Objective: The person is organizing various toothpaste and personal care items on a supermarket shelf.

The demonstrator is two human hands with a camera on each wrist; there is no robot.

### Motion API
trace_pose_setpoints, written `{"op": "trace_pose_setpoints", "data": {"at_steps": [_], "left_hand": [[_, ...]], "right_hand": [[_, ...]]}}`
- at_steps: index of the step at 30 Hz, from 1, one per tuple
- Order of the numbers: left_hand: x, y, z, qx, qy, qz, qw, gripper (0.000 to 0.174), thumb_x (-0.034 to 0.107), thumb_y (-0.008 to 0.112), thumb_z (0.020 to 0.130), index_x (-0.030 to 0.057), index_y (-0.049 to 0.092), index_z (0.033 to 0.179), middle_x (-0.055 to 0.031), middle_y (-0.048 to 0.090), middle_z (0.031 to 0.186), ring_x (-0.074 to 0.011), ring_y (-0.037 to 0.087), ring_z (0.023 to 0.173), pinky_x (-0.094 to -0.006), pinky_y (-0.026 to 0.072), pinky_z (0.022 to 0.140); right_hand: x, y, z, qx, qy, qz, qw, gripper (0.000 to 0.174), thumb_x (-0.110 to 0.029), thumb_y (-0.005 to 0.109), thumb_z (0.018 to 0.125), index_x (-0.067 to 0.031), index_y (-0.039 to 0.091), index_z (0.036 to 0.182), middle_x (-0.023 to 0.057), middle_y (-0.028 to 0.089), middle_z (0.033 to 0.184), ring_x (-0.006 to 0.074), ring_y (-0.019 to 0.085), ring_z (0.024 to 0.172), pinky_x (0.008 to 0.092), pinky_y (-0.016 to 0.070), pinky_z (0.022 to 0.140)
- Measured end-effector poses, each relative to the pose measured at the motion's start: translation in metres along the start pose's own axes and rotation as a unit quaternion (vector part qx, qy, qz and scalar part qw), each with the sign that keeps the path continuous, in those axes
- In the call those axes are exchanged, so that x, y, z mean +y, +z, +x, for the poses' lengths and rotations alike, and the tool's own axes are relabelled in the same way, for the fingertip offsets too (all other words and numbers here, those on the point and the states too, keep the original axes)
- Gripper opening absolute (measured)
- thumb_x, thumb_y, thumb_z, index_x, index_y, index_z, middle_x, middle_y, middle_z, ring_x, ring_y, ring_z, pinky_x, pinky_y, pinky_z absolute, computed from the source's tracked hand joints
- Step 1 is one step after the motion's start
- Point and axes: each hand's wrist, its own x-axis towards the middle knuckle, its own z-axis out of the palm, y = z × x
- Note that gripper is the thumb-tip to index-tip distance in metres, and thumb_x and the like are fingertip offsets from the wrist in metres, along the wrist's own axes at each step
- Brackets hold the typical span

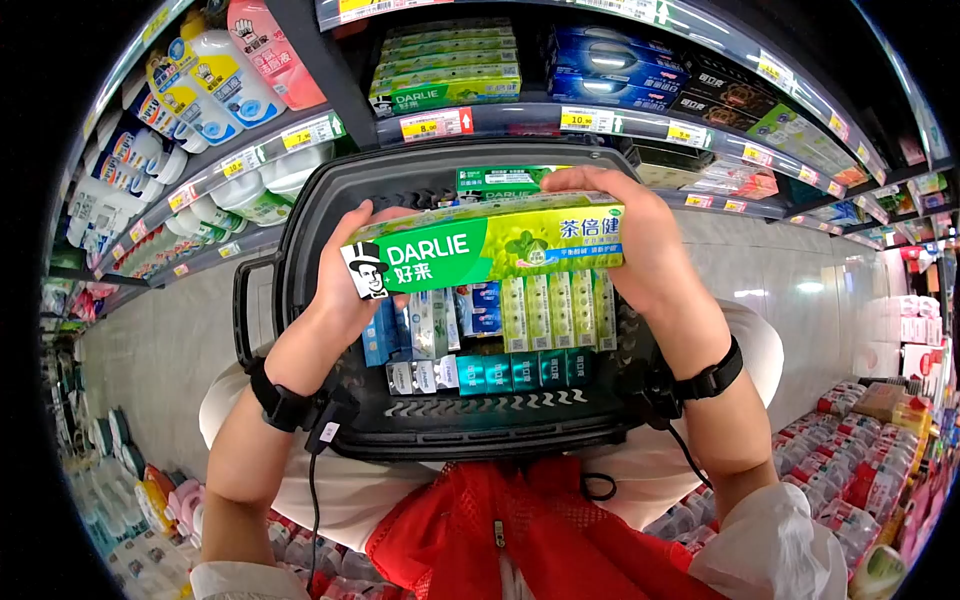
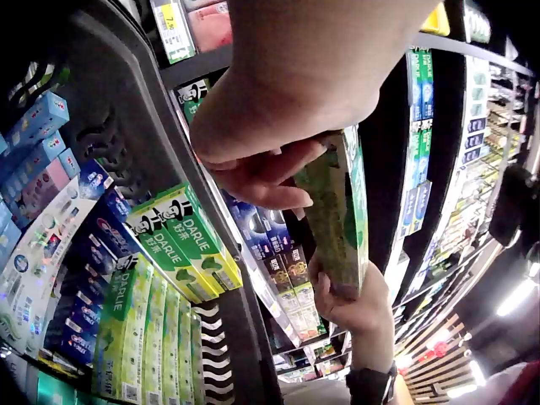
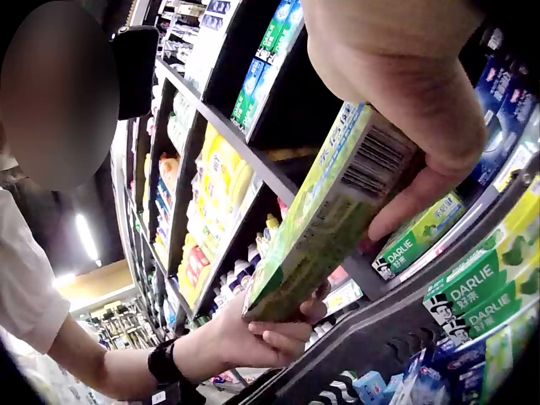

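Note:
Both hands hold a green-and-yellow Darlie toothpaste box (image 1: pixel 500 245) level above a black shopping basket (image 1: pixel 290 230). At the box's left end is my left hand (image 1: pixel 350 270), its thumb up along the edge. My right hand (image 1: pixel 645 230) grips the other end, fingers bent over the top. In the right wrist view a barcode shows on the end of the toothpaste box (image 3: pixel 337 198), beside the right hand's fingers. Standing in the basket are several green toothpaste boxes (image 1: pixel 560 310), teal boxes (image 1: pixel 525 372) and blue boxes (image 2: pixel 80 316). Two more Darlie boxes (image 2: pixel 181 240) lean at its wall.
Beyond the basket, a shelf carries stacked Darlie boxes (image 1: pixel 445 65) and blue toothpaste boxes (image 1: pixel 610 65). Cleaner bottles (image 1: pixel 215 75) fill shelves on the left. Wrapped bottle packs (image 1: pixel 840 450) are stacked at the lower right. The basket handle (image 1: pixel 245 310) juts out leftward.

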Motion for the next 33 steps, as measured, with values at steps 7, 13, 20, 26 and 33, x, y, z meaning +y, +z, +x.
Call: {"op": "trace_pose_setpoints", "data": {"at_steps": [7,13,20,26,33], "left_hand": [[0.002,-0.003,0.0,-0.004,0.024,0.02,0.999,0.046,0.04,0.029,0.089,0.0021,0.053,0.102,-0.0098,0.062,0.078,-0.0184,0.057,0.059,-0.028,0.0408,0.044],[0.004,-0.003,-0.001,0.002,0.026,0.014,1.0,0.046,0.039,0.03,0.089,0.002,0.054,0.101,-0.0096,0.062,0.078,-0.0181,0.057,0.06,-0.0278,0.0421,0.047],[0.009,0.004,-0.002,0.066,0.033,-0.014,0.997,0.046,0.04,0.032,0.09,0.0022,0.054,0.103,-0.0094,0.062,0.087,-0.0168,0.058,0.066,-0.0279,0.0427,0.05],[0.009,-0.009,0.003,-0.031,0.051,-0.018,0.998,0.05,0.045,0.033,0.089,0.0024,0.052,0.107,-0.0097,0.062,0.09,-0.0176,0.059,0.068,-0.0286,0.045,0.051],[0.014,0.008,-0.006,-0.005,0.036,0.039,0.999,0.046,0.041,0.038,0.089,0.0013,0.05,0.109,-0.0107,0.06,0.095,-0.0216,0.061,0.081,-0.0344,0.0533,0.066]], "right_hand": [[0.004,0.006,-0.001,0.017,0.029,0.024,0.999,0.03,-0.019,0.038,0.087,0.0011,0.058,0.094,0.0097,0.06,0.091,0.0183,0.058,0.083,0.0292,0.0448,0.075],[0.008,0.006,0.002,0.022,0.028,0.032,0.999,0.029,-0.018,0.038,0.086,0.0009,0.059,0.092,0.0102,0.061,0.089,0.018,0.059,0.081,0.0288,0.0458,0.074],[0.001,0.002,-0.003,-0.032,-0.033,-0.065,0.997,0.027,-0.017,0.044,0.086,0.002,0.056,0.1,0.0097,0.058,0.102,0.0189,0.057,0.092,0.0303,0.0443,0.084],[-0.001,-0.007,0.012,-0.065,0.011,0.076,0.995,0.035,-0.013,0.046,0.082,0.0067,0.048,0.111,0.0158,0.056,0.108,0.0225,0.056,0.096,0.0312,0.0439,0.086],[-0.005,-0.008,0.014,-0.02,-0.017,0.045,0.999,0.04,-0.014,0.046,0.081,0.007,0.043,0.115,0.0176,0.054,0.112,0.0245,0.054,0.1,0.0333,0.0432,0.087]]}}
